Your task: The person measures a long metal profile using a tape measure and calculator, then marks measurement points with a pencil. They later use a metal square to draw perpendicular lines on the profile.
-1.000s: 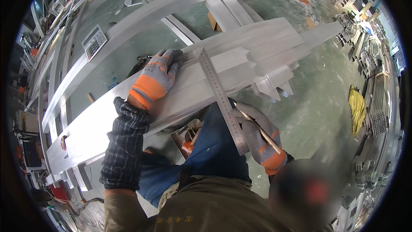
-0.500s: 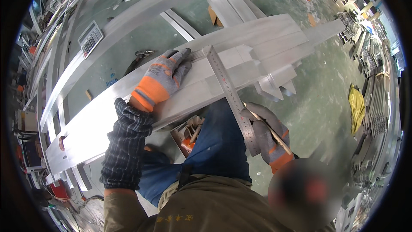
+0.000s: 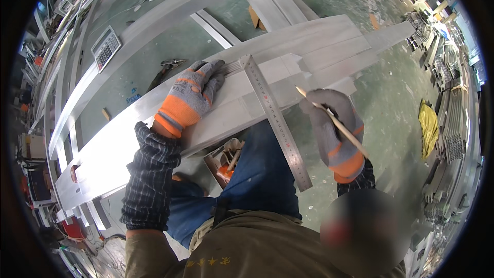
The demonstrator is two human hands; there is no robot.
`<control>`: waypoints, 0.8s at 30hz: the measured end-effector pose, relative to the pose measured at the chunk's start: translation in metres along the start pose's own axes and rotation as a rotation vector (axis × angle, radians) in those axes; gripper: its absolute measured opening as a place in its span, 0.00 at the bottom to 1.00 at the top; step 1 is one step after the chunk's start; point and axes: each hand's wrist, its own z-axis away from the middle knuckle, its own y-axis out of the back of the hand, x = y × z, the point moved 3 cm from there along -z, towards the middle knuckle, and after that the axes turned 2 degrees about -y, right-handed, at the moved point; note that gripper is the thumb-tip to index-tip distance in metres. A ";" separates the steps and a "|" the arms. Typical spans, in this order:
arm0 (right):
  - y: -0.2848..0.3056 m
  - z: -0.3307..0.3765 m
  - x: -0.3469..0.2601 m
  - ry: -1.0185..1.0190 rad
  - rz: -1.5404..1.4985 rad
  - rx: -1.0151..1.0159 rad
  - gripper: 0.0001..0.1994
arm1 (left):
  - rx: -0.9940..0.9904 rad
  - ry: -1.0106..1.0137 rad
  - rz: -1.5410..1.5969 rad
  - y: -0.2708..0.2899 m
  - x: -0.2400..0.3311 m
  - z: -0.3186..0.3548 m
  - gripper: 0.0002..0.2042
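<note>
Metal beam (image 3: 309, 56), long and pale, runs from the lower left of the frame up to the upper right, its near edge just above the person's blue trouser legs. A second long metal strip (image 3: 170, 10) lies beyond it toward the upper left, with a strip of green floor (image 3: 128, 80) between the two; wider open floor shows at the right. A steel ruler (image 3: 275, 118) lies slanted across the beam at centre, its lower end hanging past the near edge over the knees. The left hand (image 3: 193, 98), in a grey and orange glove, rests flat on the beam just left of the ruler, fingers together and stretched out. The right hand (image 3: 334, 131), gloved alike, is right of the ruler, fingers curled around a thin pencil (image 3: 332, 119) whose tip points at the beam's edge. A calculator (image 3: 106, 48) lies at upper left.
</note>
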 end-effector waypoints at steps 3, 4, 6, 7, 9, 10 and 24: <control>-0.010 -0.021 -0.002 0.042 -0.017 -0.062 0.11 | -0.017 0.006 0.011 0.000 -0.001 0.001 0.16; -0.014 -0.029 0.003 0.075 -0.030 -0.083 0.12 | -0.023 0.009 0.035 0.002 0.003 -0.001 0.16; -0.018 -0.034 0.004 0.061 -0.019 -0.107 0.10 | -0.029 0.008 0.060 0.003 0.005 -0.002 0.17; -0.023 -0.040 0.008 0.054 -0.059 -0.116 0.09 | -0.028 0.003 0.061 0.003 0.004 -0.001 0.17; -0.030 -0.049 0.010 -0.009 -0.238 -0.190 0.08 | -0.030 -0.003 0.047 0.003 0.003 0.000 0.17; -0.033 -0.053 0.012 -0.011 -0.235 -0.216 0.07 | -0.033 -0.004 0.032 0.003 0.001 0.000 0.18; -0.049 -0.072 0.022 0.338 0.333 -0.310 0.07 | -0.004 -0.072 -0.015 -0.001 -0.003 0.000 0.20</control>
